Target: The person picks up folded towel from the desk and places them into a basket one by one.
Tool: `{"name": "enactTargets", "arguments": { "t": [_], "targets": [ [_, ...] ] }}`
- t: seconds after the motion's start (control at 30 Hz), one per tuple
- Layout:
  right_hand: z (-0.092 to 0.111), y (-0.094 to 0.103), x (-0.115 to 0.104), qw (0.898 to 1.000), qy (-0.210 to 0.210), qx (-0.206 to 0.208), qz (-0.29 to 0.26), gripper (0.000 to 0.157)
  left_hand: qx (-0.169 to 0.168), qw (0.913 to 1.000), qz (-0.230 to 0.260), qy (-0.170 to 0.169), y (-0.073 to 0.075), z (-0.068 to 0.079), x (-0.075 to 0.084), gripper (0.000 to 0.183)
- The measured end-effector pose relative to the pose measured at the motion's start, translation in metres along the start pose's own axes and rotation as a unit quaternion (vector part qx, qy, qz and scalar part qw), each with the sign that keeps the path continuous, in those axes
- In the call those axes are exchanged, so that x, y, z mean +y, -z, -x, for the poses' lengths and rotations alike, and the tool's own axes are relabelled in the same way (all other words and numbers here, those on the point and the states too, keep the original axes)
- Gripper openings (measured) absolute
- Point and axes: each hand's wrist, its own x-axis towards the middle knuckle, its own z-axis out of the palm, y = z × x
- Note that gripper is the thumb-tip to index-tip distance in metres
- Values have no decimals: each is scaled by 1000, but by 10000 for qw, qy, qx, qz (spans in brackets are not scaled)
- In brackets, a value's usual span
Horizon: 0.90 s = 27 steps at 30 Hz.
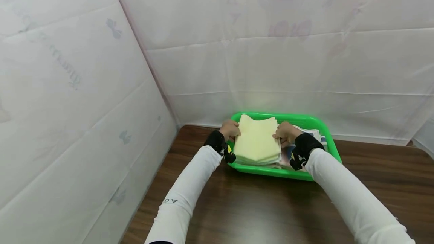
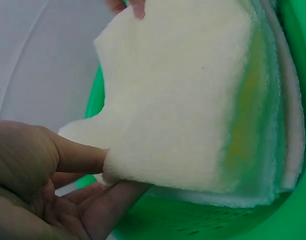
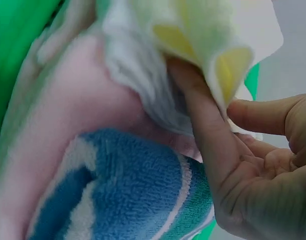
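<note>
A folded pale yellow cloth (image 1: 257, 140) lies on top of a stack of folded cloths at the left side of a green plastic basket (image 1: 291, 175). My left hand (image 1: 230, 129) pinches its left edge between thumb and fingers, as the left wrist view shows on the cloth (image 2: 177, 100). At the opposite edge my right hand (image 1: 286, 132) pinches the yellow cloth between thumb and index finger. Under that hand, in the right wrist view, lie a blue, white and green striped towel (image 3: 138, 175) and a pink cloth (image 3: 83, 95).
The basket stands on a dark wood table (image 1: 257, 206), close to a back wall covered with white sheeting (image 1: 288, 70). More sheeting (image 1: 84, 116) hangs along the left side. A white cloth with blue stripes (image 1: 313, 134) lies at the basket's right.
</note>
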Motion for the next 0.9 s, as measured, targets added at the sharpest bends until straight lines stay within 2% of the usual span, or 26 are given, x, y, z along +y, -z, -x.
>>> {"name": "enactTargets", "arguments": {
  "t": [0.1, 0.13, 0.2, 0.23, 0.27, 0.37, 0.43, 0.47, 0.53, 0.6, 0.67, 0.73, 0.77, 0.8, 0.83, 0.87, 0.9],
  "targets": [
    [2, -9, 4, 9993, 110, 119, 339, 66, 20, 9981, -621, -61, -5, 1, -4, 9],
    [3, -11, 5, 9991, 148, 125, 377, 60, 44, 9969, -785, -94, -7, 0, -7, 12],
    [5, -13, 7, 9988, 222, 75, 432, 32, 15, 9953, -947, -194, -8, -16, -19, 25],
    [5, -13, 9, 9988, 272, 23, 401, 14, -20, 9948, -997, -201, -8, -18, -22, 23],
    [5, -12, 10, 9988, 318, -30, 360, 5, -9, 9944, -1034, -239, -8, -20, -26, 16],
    [5, -8, 14, 9981, 502, -275, 211, 10, 47, 9929, -1181, -99, -6, -17, -26, 9],
    [5, -5, 13, 9970, 620, -452, 105, 36, 39, 9927, -1199, 82, -2, -13, -23, 17],
    [4, -3, 13, 9961, 692, -536, 117, 47, 71, 9924, -1225, 19, 0, -17, -26, 23],
    [2, 1, 13, 9941, 816, -699, 131, 56, 250, 9880, -1514, -153, 4, -20, -28, 33],
    [-3, 5, 13, 9928, 879, -807, 123, 59, 303, 9861, -1543, -540, 5, -54, -51, 33],
    [-17, 12, 20, 9907, 995, -925, -22, 64, 281, 9861, -1515, -622, 7, -88, -72, 25],
    [-35, 20, 30, 9878, 1091, -1076, -292, 70, 121, 9913, -1233, -434, 9, -116, -86, 20],
    [-54, 28, 43, 9820, 1267, -1282, -562, 71, -30, 9954, -919, -283, 10, -135, -96, 24],
    [-62, 32, 48, 9802, 1304, -1335, -663, 74, -105, 9971, -757, 15, 13, -136, -93, 29],
    [-71, 37, 53, 9794, 1310, -1364, -714, 75, -116, 9977, -642, 163, 18, -120, -82, 32],
    [-75, 39, 55, 9783, 1337, -1396, -746, 76, -109, 9993, -241, 279, 21, -121, -84, 31],
    [-73, 38, 54, 9787, 1351, -1360, -733, 73, -157, 9988, -86, 459, 26, -108, -74, 29]
  ]
}}
